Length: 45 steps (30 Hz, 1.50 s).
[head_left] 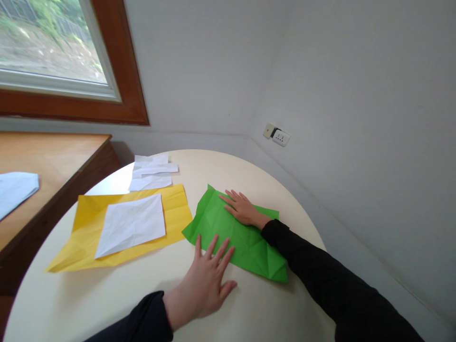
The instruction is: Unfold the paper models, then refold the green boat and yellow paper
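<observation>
A creased green sheet of paper (245,242) lies on the round cream table (228,166), its corners lifting a little. My right hand (243,209) rests flat on its upper part with the fingers stretched out to the left. Along the sheet's near left edge is my left hand (204,282), fingers spread, the fingertips over the green paper and the palm over the table. Neither hand grips anything. To the left lies a wrinkled yellow sheet (89,223), with a creased white sheet (133,225) on top of it.
Behind the yellow sheet are several white paper pieces (151,173), overlapping. At the left stands a wooden desk (53,152) with a folded pale paper (16,187) on it. A wall socket (281,137) sits low in the corner beyond the table, and a wood-framed window (123,61) is at upper left.
</observation>
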Tool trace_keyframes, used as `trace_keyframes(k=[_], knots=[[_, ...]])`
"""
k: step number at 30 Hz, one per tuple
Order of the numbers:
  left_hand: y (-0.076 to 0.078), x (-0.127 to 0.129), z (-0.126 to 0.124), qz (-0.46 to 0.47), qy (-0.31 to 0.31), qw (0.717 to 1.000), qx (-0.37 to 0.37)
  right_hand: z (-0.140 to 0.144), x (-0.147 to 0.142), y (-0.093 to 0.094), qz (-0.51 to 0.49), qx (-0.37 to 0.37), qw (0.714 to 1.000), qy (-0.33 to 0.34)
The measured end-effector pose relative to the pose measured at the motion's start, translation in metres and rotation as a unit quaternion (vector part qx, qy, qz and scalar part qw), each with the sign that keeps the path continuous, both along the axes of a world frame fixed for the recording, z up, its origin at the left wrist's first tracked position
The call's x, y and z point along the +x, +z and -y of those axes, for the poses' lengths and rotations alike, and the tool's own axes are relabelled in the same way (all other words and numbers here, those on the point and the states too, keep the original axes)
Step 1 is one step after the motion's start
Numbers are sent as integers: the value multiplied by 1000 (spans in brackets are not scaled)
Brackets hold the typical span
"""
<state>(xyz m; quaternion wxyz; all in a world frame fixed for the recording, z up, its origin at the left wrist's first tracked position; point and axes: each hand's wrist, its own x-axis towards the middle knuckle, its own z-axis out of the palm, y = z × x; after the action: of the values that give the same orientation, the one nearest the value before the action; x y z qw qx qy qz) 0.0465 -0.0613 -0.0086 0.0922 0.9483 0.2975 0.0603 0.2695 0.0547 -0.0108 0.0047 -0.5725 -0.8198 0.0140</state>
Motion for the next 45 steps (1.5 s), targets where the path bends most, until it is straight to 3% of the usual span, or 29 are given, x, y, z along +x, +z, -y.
trace_keyframes(k=[4,7,10,14,19,33,38,41,45], knots=[[2,-4,7,7,-21,999,-28,-7,5,0,13,19,1000,-17],[4,-5,9,5,-24,999,-27,-12,10,10,50,104,993,-40],[5,-4,9,-5,-20,1000,-23,-3,6,21,74,166,983,11],[4,-4,9,-14,-22,1000,-7,35,-17,19,28,88,983,159],[3,-4,9,-15,-29,999,-15,62,-30,10,-33,-44,983,174],[1,-4,15,-16,-20,999,-22,6,4,0,-15,-2,997,77],[-2,-3,22,-20,-12,1000,17,0,6,5,18,59,998,-7],[-1,-3,22,-21,-16,1000,10,21,-8,7,17,96,994,40],[0,-2,22,-21,-20,1000,-2,53,-24,5,-23,13,993,118]])
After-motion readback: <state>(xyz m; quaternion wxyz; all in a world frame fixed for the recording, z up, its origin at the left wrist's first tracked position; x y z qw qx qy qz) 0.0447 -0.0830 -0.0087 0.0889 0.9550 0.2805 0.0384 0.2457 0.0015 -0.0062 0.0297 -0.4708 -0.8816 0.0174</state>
